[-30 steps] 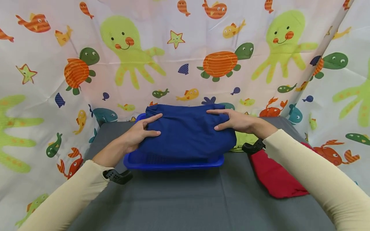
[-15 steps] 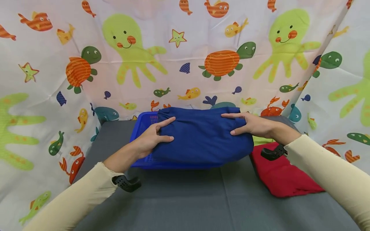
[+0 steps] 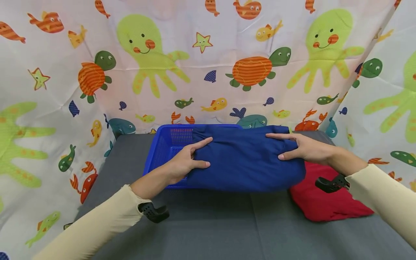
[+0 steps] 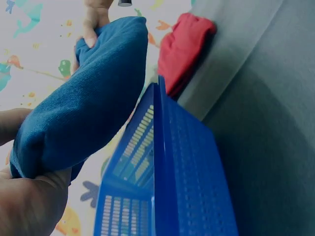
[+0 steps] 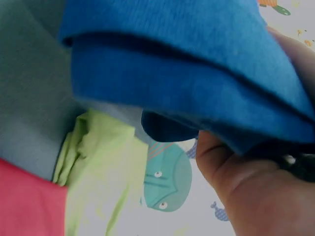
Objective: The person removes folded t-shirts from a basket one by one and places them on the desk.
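Observation:
A folded dark blue cloth, perhaps a garment, [image 3: 243,162] hangs between both hands in the head view, over the right part of a blue plastic basket [image 3: 151,155]. My left hand [image 3: 182,162] pinches its left end, thumb on the near face and other fingers mostly hidden behind. At the other end my right hand [image 3: 308,148] grips it the same way. The left wrist view shows the blue cloth [image 4: 93,98] held above the basket's rim [image 4: 160,147]. Folded layers of the blue cloth [image 5: 162,73] fill the upper right wrist view, with my right thumb underneath.
Right of the basket lies a folded red cloth [image 3: 328,195] on the grey table surface [image 3: 208,224]. A lime green cloth [image 5: 103,162] lies beside the red one in the right wrist view. A curtain printed with sea animals [image 3: 208,65] encloses the back and sides.
Both hands have carried the blue cloth to the right, from above the basket toward its right side. More of the basket's left interior now shows, and the cloth covers the green one.

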Demonstrator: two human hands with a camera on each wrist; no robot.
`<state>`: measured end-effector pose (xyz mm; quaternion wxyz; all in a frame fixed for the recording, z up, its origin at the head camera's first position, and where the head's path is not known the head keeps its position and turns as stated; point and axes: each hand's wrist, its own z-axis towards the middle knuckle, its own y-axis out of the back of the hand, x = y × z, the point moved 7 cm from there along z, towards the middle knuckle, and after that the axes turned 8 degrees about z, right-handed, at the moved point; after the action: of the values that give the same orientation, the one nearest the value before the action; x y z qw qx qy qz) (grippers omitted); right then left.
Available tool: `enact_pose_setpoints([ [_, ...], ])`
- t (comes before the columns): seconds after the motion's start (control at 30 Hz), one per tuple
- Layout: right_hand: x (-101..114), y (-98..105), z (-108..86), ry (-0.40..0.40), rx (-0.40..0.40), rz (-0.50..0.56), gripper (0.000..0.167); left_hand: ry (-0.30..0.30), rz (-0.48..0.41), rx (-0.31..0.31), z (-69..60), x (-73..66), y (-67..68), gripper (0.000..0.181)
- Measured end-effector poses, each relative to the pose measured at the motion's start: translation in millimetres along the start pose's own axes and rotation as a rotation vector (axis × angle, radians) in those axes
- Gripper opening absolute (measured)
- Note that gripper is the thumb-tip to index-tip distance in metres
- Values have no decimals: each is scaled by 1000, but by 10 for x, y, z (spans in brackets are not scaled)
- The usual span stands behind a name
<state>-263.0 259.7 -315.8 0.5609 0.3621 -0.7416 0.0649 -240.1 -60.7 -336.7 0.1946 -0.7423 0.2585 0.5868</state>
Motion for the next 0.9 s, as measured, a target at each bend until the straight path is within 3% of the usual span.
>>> enact_pose_setpoints([
  [0.3, -220, 79, -197, 14, 1, -11, 75, -33, -12, 30, 97, 36, -255, 80],
  [0.57, -430, 74, -333, -46, 9, -3, 76, -68, 112, 69, 113, 161, -441, 84],
  [0.9, -638, 64, -499, -80, 52, 31, 74, -48, 132, 114, 128, 265, -650, 85],
])
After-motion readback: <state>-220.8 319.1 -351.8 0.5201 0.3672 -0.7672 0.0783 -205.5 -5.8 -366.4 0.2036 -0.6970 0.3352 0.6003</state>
